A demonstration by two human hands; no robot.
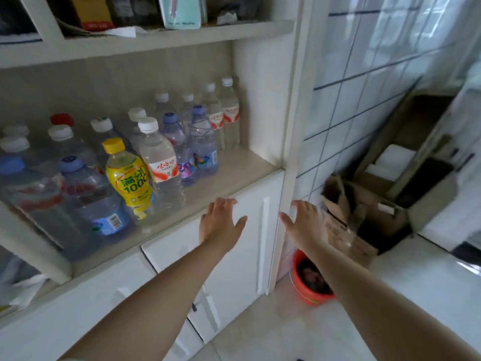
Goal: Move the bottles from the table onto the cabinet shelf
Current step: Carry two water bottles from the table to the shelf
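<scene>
Several plastic bottles stand on the cabinet shelf: a yellow-labelled drink bottle, a clear bottle with a red-and-white label, blue-capped water bottles and large jugs at the left. My left hand hovers just below the shelf's front edge, fingers spread, holding nothing. My right hand is out in front of the cabinet's right post, also spread and empty. No table bottle is in view.
Above is a shelf with boxes and packets. White cabinet doors lie below the bottles. A tiled wall is at the right, with cardboard boxes, a red bucket on the floor and a white table top.
</scene>
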